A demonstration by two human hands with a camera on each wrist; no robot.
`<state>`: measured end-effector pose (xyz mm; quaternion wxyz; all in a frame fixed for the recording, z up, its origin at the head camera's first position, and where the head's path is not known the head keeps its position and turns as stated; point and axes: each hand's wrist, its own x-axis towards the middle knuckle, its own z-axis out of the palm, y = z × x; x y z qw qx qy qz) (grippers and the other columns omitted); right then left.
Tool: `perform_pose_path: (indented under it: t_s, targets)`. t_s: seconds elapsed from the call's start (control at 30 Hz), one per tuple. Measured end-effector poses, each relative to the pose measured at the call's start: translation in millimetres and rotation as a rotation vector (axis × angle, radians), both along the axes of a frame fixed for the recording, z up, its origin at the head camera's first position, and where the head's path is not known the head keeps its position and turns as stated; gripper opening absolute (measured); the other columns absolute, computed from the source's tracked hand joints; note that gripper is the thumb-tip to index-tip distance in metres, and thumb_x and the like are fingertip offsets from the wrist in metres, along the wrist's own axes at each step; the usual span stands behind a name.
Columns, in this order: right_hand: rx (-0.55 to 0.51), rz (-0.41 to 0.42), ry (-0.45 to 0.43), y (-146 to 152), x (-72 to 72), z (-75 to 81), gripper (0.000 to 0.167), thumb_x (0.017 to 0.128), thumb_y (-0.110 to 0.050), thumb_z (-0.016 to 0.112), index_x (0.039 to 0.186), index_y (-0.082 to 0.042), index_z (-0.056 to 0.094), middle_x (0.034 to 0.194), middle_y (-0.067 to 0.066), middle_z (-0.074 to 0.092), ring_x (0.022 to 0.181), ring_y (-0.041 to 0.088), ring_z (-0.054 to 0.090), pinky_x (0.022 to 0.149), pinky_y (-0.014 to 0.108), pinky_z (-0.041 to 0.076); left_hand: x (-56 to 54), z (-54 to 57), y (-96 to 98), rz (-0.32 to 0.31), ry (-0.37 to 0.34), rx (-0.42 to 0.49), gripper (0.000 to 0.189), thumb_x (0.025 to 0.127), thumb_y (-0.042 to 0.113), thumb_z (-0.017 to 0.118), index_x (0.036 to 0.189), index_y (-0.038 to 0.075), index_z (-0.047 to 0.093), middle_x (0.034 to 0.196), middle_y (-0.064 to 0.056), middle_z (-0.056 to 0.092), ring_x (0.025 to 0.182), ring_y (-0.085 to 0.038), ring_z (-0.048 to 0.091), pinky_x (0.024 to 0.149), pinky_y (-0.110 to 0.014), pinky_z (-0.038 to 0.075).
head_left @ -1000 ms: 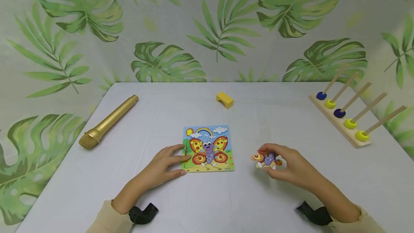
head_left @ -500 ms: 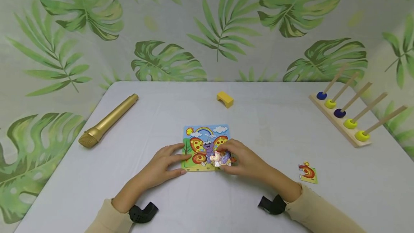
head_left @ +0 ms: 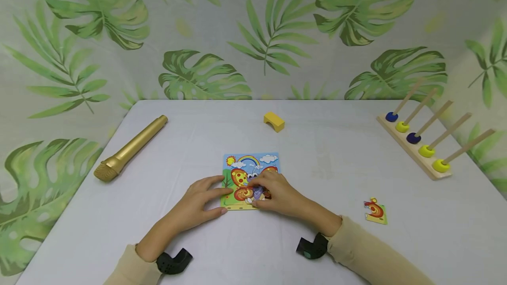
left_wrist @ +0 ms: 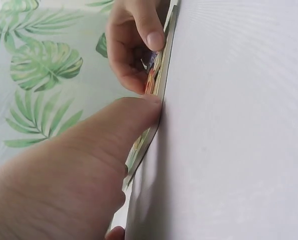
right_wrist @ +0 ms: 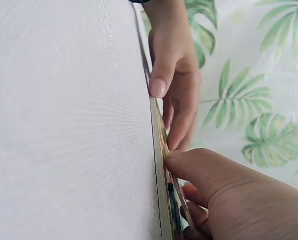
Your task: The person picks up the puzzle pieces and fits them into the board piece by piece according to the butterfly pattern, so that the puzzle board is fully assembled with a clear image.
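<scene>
A square butterfly jigsaw puzzle board (head_left: 237,208) lies flat in the middle of the table in the head view. My left hand (head_left: 198,201) rests along its left side, fingers lightly spread over the edge and the picture. With thumb and fingertips, my right hand (head_left: 279,192) pinches a puzzle piece (head_left: 258,194) showing the purple body, over the lower middle of the board. In the right wrist view this piece (right_wrist: 181,195) stands slightly tilted against the board's surface. The right hand covers much of the board's right half. Another puzzle piece (head_left: 375,211), with an orange swirl, lies loose on the right.
A gold microphone (head_left: 132,147) lies at the left. Behind the board sits a yellow arch block (head_left: 274,121). On the right stands a wooden peg rack (head_left: 420,151) with blue and yellow beads. A leaf-print cloth (head_left: 273,34) hangs at the table's far edge.
My right hand has carried the puzzle piece leftward from beside the board to over its lower middle. The loose swirl piece now shows alone on the right. My left hand has stayed put.
</scene>
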<state>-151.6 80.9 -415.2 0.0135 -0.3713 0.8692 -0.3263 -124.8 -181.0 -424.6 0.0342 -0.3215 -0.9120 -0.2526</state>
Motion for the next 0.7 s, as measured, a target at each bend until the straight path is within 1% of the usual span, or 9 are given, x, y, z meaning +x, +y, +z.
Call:
perform_pose_path:
  t_s: [0.1,0.2,0.27,0.43,0.5,0.7]
  targets:
    - [0.012,-0.007,-0.019,-1.3,-0.1,0.1,0.038,0.077,-0.028,0.070,0.113,-0.017,0.061,0.107,-0.003,0.053,0.104,0.015,0.043,0.085,0.038,0.033,0.3,-1.0,2.4,-0.006,0.012,0.009,0.043,0.079,0.036,0.066,0.120,0.024,0.058,0.136,-0.004,0.040,0.125,-0.023,0.032,0.099,-0.048,0.024]
    - [0.021,-0.007,-0.021,-1.9,-0.5,-0.2,0.039,0.078,-0.032,0.070,0.113,-0.019,0.061,0.107,-0.005,0.052,0.103,0.013,0.043,0.084,0.037,0.033,1.0,-1.8,6.6,-0.018,-0.003,0.021,0.044,0.081,0.035,0.064,0.123,0.023,0.056,0.135,-0.001,0.040,0.125,-0.020,0.031,0.100,-0.045,0.025]
    - [0.024,-0.006,-0.016,-2.8,-1.2,-0.6,0.039,0.077,-0.034,0.070,0.113,-0.020,0.062,0.106,-0.006,0.052,0.101,0.011,0.043,0.083,0.036,0.033,2.2,-1.5,9.4,-0.041,-0.009,0.021,0.046,0.083,0.037,0.062,0.126,0.023,0.053,0.135,0.000,0.039,0.125,-0.020,0.031,0.100,-0.044,0.026]
    - [0.031,-0.011,-0.008,-4.0,-2.1,-1.2,0.038,0.076,-0.034,0.071,0.111,-0.021,0.064,0.104,-0.006,0.052,0.098,0.011,0.043,0.081,0.036,0.033,4.6,-0.9,14.9,-0.106,0.016,-0.041,0.046,0.086,0.041,0.056,0.129,0.024,0.051,0.136,-0.003,0.038,0.125,-0.022,0.032,0.101,-0.044,0.023]
    - [0.034,-0.013,-0.009,-3.8,-2.1,-1.3,0.039,0.075,-0.034,0.072,0.111,-0.022,0.065,0.103,-0.007,0.052,0.098,0.011,0.042,0.080,0.036,0.033,5.1,-0.6,15.8,-0.112,0.024,-0.062,0.045,0.086,0.040,0.057,0.128,0.025,0.052,0.136,-0.003,0.038,0.125,-0.022,0.031,0.102,-0.042,0.022]
    - [0.031,-0.015,-0.025,-3.0,-2.1,-0.7,0.040,0.073,-0.033,0.074,0.111,-0.023,0.065,0.102,-0.007,0.051,0.097,0.010,0.042,0.081,0.036,0.033,5.9,1.6,16.4,-0.105,0.013,-0.075,0.043,0.086,0.035,0.059,0.128,0.027,0.052,0.137,-0.003,0.037,0.125,-0.021,0.031,0.102,-0.042,0.021]
